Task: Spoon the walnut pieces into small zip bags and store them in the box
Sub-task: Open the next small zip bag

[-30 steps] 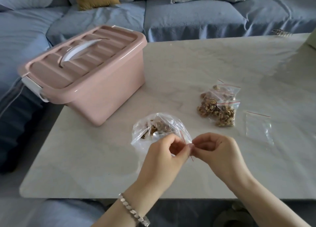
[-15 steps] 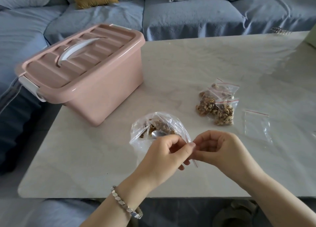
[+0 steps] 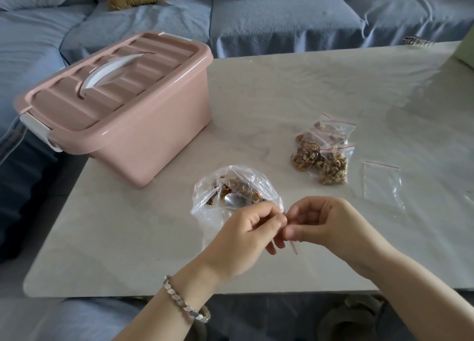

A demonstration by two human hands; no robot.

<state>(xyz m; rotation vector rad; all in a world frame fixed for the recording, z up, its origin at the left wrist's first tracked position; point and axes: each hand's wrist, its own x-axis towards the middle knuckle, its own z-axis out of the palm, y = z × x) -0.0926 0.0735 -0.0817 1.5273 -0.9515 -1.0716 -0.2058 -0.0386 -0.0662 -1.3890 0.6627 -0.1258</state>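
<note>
Two hands have barely shifted in the last half second. The left hand [image 3: 246, 235] and right hand [image 3: 327, 225] still meet fingertip to fingertip, both pinching a small zip bag [image 3: 294, 247]. Only its red strip shows, above and below the fingers, and whether anything is inside cannot be told. The pinched bag sits between the hands, just on the near side of a large clear bag [image 3: 205, 207] lying on the table [image 3: 128, 238]. That bag is open and holds walnut pieces [image 3: 241, 184] and a metal spoon [image 3: 234, 200]. To the right, apart from the hands, filled small bags [image 3: 324, 155] lie in a cluster with walnuts inside. Near them one empty zip bag [image 3: 382, 184] lies flat. The pink box [image 3: 143, 135] stands at the table's far left, its lid on.
</note>
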